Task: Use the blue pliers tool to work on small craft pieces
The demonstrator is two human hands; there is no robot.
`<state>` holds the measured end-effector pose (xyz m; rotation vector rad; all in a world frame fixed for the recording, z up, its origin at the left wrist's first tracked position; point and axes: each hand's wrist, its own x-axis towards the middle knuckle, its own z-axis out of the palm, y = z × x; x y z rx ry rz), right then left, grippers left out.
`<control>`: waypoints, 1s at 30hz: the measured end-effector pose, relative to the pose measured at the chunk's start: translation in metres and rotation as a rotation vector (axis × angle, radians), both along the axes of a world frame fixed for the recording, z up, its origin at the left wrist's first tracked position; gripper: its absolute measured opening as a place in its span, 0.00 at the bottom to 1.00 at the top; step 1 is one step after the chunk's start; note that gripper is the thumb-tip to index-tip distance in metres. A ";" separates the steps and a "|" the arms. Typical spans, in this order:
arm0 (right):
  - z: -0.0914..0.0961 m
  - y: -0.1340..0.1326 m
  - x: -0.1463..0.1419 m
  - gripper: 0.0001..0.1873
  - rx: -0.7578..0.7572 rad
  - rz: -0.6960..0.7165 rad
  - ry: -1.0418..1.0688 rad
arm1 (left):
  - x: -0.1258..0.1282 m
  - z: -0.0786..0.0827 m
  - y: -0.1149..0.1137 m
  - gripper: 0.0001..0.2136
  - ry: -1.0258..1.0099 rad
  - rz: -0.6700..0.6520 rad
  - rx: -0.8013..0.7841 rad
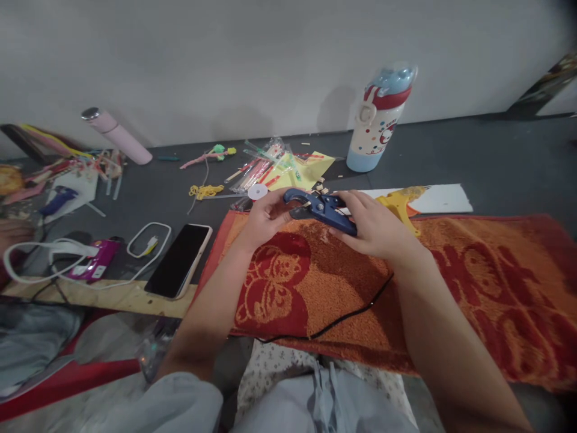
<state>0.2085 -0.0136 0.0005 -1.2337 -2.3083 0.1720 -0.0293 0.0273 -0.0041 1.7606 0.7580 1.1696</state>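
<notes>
Evidently, the right hand [373,224] clamps the blue cutter [331,214] by its handles.
Left hand [267,220], at the cutter's nine o'clock, crowds its jaws, grip unclear; a premature squeeze could nip fingers.

A dark grey worktop [491,159] runs along a pale wall, with bare wood showing along its near edge on the left. An orange and red towel [351,325] is spread over its near side. Left of the towel lie a phone [179,261], screen up, and a magenta power strip [97,261] with white cables. Further back are a bundle of yellow string [205,191], a white spool [257,192], a pink stem with green and yellow tips [202,158], clear packets of sticks [259,169] and some yellow paper [318,163]. A pink flask [118,137] stands at the back left; a cream and blue bottle [372,135] stands right of the paper. A white board [444,199] lies just behind the towel.
</notes>
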 end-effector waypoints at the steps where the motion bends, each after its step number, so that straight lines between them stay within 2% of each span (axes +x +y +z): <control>1: 0.000 0.000 0.000 0.32 0.000 0.001 0.003 | 0.000 -0.001 0.000 0.16 -0.001 0.000 -0.004; 14: -0.002 0.002 0.001 0.32 0.018 0.020 0.001 | -0.003 -0.008 0.004 0.14 -0.062 -0.011 0.006; 24: -0.004 0.002 0.000 0.34 0.005 0.033 -0.024 | -0.003 -0.006 0.005 0.13 -0.057 -0.010 0.033; 30: -0.006 0.002 -0.005 0.33 0.011 -0.023 -0.001 | 0.003 -0.005 0.003 0.16 -0.019 0.040 -0.074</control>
